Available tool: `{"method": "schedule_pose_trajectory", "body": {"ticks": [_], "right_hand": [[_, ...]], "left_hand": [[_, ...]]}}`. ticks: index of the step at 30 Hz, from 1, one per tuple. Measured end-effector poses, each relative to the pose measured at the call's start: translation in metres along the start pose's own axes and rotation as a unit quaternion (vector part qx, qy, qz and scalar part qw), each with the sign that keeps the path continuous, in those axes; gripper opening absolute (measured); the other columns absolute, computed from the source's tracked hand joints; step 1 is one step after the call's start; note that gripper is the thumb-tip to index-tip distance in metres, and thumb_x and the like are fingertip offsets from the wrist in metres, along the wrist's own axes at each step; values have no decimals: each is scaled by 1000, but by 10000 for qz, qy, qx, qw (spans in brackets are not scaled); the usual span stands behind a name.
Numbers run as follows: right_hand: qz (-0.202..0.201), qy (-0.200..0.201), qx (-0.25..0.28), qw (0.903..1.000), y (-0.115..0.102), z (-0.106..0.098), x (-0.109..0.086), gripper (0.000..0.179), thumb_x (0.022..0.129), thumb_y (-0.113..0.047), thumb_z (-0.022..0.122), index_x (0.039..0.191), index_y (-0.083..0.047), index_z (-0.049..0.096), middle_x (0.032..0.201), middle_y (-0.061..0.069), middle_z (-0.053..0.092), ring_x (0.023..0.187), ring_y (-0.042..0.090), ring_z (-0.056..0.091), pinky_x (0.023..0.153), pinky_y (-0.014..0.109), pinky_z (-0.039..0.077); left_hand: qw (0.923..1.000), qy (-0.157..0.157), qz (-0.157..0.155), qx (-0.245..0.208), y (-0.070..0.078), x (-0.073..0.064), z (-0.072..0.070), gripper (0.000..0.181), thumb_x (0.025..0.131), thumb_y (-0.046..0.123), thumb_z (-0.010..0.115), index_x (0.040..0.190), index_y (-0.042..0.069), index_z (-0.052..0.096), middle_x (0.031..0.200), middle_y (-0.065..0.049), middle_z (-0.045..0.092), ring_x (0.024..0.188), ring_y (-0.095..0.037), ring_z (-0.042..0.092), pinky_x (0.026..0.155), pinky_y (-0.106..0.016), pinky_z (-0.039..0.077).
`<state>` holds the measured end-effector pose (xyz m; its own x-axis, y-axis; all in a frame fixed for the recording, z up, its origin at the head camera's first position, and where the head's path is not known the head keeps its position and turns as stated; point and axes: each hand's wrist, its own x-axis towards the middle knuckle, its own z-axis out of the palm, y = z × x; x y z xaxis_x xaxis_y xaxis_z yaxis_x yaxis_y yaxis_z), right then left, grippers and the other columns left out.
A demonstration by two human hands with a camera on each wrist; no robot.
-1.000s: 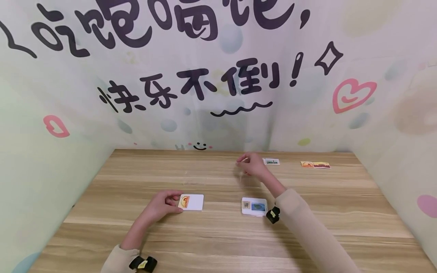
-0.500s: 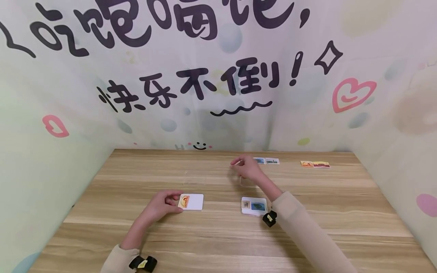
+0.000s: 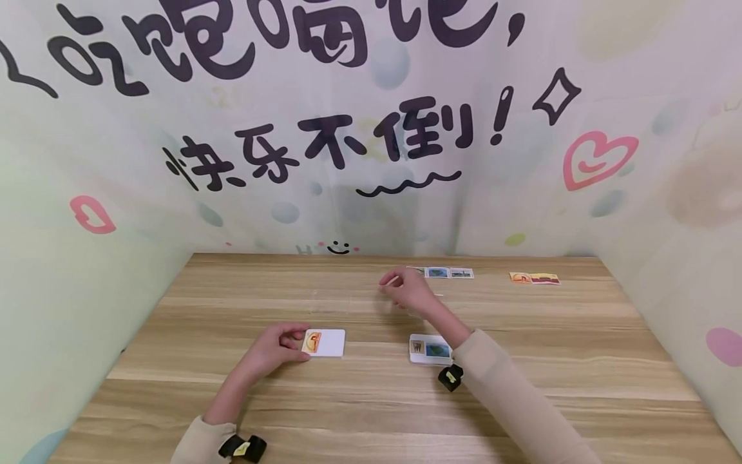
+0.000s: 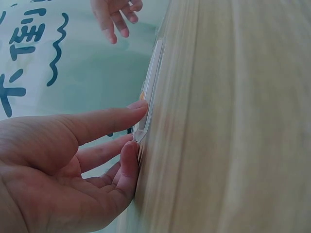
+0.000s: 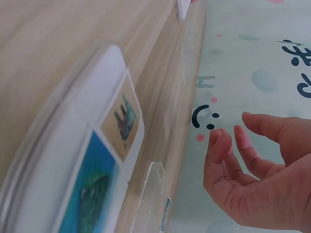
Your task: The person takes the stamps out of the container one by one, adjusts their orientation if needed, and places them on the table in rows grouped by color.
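Observation:
My left hand (image 3: pixel 271 351) grips the left edge of a clear case holding a white card (image 3: pixel 333 343), with thumb and fingers at its corners. An orange stamp (image 3: pixel 312 342) lies on that card's left side. Over the back of the table hovers my right hand (image 3: pixel 408 290), fingers loosely bent, nothing visible between them in the right wrist view. Below it and nearer the person lies a second white card in a clear case (image 3: pixel 421 359), bearing a brown stamp (image 5: pixel 124 121) and a blue stamp (image 3: pixel 437 348). The right sleeve covers its right end.
A clear plastic cover (image 5: pixel 148 199) lies behind the second case, partly under the right hand. Another clear cover (image 3: pixel 330 301) is behind the left case. Along the back edge runs a row of stamps (image 3: pixel 438 272); an orange and red pair (image 3: pixel 545 279) lies farther right.
My right hand has moved left across the back of the table, uncovering more of the stamp row and the clear cover. The left hand and its case stay in place.

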<state>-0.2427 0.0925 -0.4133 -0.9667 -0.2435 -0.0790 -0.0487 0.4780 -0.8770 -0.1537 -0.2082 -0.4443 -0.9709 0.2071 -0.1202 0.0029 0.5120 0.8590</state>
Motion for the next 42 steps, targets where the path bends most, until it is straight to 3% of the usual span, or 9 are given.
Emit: {"method": "schedule_pose_trajectory", "body": {"ticks": [7, 15, 36, 42], "right_hand": [[-40, -28, -5, 10000, -4, 7, -3, 13, 100, -7, 69, 107, 4, 72, 98, 17, 71, 71, 26, 65, 60, 26, 51], [5, -67, 18, 10000, -9, 16, -6, 11, 99, -7, 71, 106, 2, 72, 95, 14, 70, 76, 36, 69, 61, 28, 53], [-16, -381, 98, 9992, -17, 42, -14, 11, 98, -11, 74, 104, -2, 73, 91, 10, 67, 71, 22, 61, 60, 25, 49], [62, -471, 227, 9986, -19, 48, -15, 10, 99, -10, 74, 104, -3, 73, 89, 9, 65, 71, 27, 63, 59, 25, 48]], "left_hand": [[10000, -37, -41, 9, 0, 0, 0, 56, 81, -5, 86, 131, -16, 63, 107, -18, 66, 84, -18, 56, 70, -23, 48], [9999, -67, -46, -74, 1, -2, 0, 56, 81, -4, 86, 131, -15, 63, 108, -17, 65, 85, -19, 55, 69, -24, 47], [9998, -87, -25, -151, -1, -1, 0, 56, 81, -5, 85, 131, -16, 62, 108, -18, 65, 85, -19, 55, 69, -23, 47], [9999, -109, -22, -121, 0, -2, -1, 56, 82, -5, 85, 132, -16, 62, 109, -19, 66, 86, -20, 55, 70, -23, 48]]}}
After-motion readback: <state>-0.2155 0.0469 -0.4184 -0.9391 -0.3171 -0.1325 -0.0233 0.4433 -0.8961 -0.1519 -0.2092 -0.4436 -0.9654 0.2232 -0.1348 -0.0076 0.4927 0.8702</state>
